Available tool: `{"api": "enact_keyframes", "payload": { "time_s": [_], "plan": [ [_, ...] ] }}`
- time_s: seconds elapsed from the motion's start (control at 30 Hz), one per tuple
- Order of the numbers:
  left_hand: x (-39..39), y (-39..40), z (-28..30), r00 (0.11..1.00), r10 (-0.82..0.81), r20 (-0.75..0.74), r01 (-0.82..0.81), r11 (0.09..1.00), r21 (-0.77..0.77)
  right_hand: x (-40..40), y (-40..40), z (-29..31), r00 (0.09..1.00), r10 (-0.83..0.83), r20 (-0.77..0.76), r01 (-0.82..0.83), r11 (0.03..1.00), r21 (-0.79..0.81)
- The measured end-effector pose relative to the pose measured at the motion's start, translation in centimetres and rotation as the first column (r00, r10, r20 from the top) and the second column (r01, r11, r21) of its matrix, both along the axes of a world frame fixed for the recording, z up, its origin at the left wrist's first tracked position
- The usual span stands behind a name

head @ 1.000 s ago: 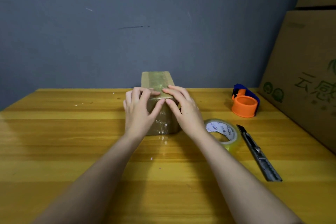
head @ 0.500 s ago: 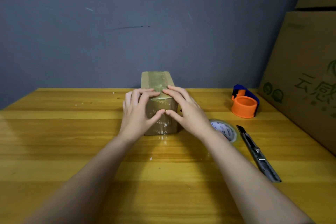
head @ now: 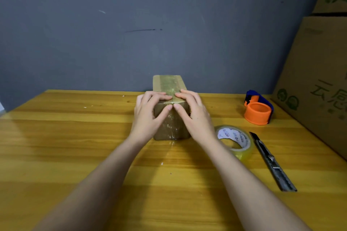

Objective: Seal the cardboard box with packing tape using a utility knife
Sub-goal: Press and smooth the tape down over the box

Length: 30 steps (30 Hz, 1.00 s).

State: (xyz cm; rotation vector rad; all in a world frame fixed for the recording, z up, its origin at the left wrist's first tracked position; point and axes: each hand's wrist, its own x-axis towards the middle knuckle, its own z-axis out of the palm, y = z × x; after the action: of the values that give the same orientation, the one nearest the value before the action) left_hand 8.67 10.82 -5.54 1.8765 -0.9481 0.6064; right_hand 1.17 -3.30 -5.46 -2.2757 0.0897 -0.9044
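A small cardboard box (head: 169,84) stands in the middle of the wooden table (head: 75,137), with glossy tape running along its top and down its near face. My left hand (head: 148,116) and my right hand (head: 193,116) lie on the box's near top edge, fingers spread over the top and thumbs touching on the taped front face. A roll of clear packing tape (head: 234,140) lies flat to the right of the box. The utility knife (head: 272,161) lies beside the roll, blade end pointing away from me.
An orange and blue tape dispenser (head: 258,110) sits at the back right. Large cardboard cartons (head: 323,80) stand stacked along the right edge of the table. A grey wall (head: 150,24) rises behind the table.
Both thumbs slid down the taped front face, then came back up and now meet near the top edge. The box, roll and knife have not moved.
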Motion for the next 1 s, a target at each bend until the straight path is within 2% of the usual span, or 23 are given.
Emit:
{"api": "enact_keyframes", "payload": {
  "time_s": [0.13,0.4,0.53,0.67,0.73,0.83,1.0],
  "plan": [
    [0.0,-0.2,-0.1,1.000,0.011,-0.004,-0.011,1.000,-0.003,0.2,0.3,0.0,0.999,-0.040,0.024,0.041,0.998,-0.037],
    [0.2,0.8,-0.4,0.999,-0.009,0.043,0.003,0.991,0.134,-0.5,-0.5,0.0,0.996,-0.023,-0.082,0.005,0.979,-0.205],
    [0.1,1.2,-0.4,0.998,-0.058,0.034,0.052,0.987,0.151,-0.6,-0.6,0.0,0.994,0.008,-0.106,-0.028,0.982,-0.187],
    [-0.1,0.7,0.2,0.992,-0.105,-0.064,0.104,0.994,-0.020,-0.5,0.0,0.0,0.998,0.005,-0.069,-0.012,0.995,-0.100],
    [0.0,0.3,0.4,0.994,-0.090,-0.057,0.087,0.995,-0.058,-0.3,0.7,0.1,0.999,-0.031,-0.018,0.030,0.999,-0.046],
    [0.3,0.3,0.3,0.998,-0.068,-0.017,0.067,0.997,-0.035,0.1,1.3,0.1,0.996,-0.089,-0.006,0.088,0.996,-0.033],
    [0.2,0.7,-0.5,0.998,-0.058,0.011,0.057,0.998,0.037,-0.1,0.6,-0.2,0.997,-0.077,-0.023,0.073,0.989,-0.131]
  ]
}}
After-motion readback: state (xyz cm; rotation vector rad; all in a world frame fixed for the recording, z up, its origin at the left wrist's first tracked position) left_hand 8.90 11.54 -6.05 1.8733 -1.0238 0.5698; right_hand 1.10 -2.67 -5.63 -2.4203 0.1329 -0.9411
